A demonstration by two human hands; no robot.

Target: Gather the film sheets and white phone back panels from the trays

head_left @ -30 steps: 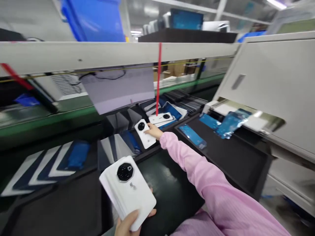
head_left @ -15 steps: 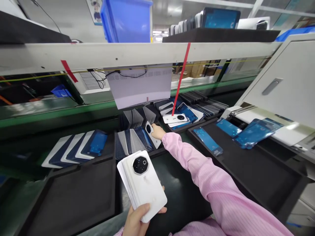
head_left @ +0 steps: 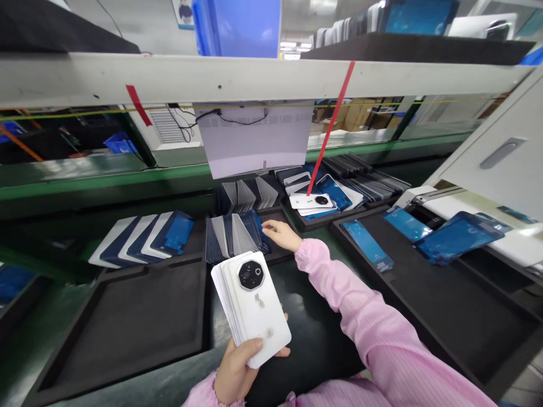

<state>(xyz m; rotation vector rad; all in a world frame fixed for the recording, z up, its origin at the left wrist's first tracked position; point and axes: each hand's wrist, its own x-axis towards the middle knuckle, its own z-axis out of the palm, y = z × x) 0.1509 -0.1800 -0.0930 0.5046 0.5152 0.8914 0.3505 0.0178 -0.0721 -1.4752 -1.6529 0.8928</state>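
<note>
My left hand (head_left: pixel 237 367) grips a stack of white phone back covers (head_left: pixel 263 316), thumb on the front of the top one. That cover has a dark octagonal camera ring at its upper end and faint marks below. My right hand (head_left: pixel 280 234) reaches forward to the right end of a row of upright phone back covers (head_left: pixel 233 237), grey and dark blue, with blue-filmed ones at that end. Its fingers are bent loosely, tips at the blue-filmed covers, and no cover shows between them. Whether the fingertips touch the row is hard to see.
Fanned white and blue covers (head_left: pixel 146 240) stand in the left black tray (head_left: pixel 139 316). Another tray behind holds a loose white cover (head_left: pixel 311 202) and more panels. Blue-filmed panels (head_left: pixel 367 243) lie in the right tray (head_left: pixel 458 299). A rail (head_left: pixel 254 79) with red tape crosses above.
The white cover that my right hand held beside the row is no longer visible, and the fingers look loosened. My left hand still holds its stack. The view has shifted slightly.
</note>
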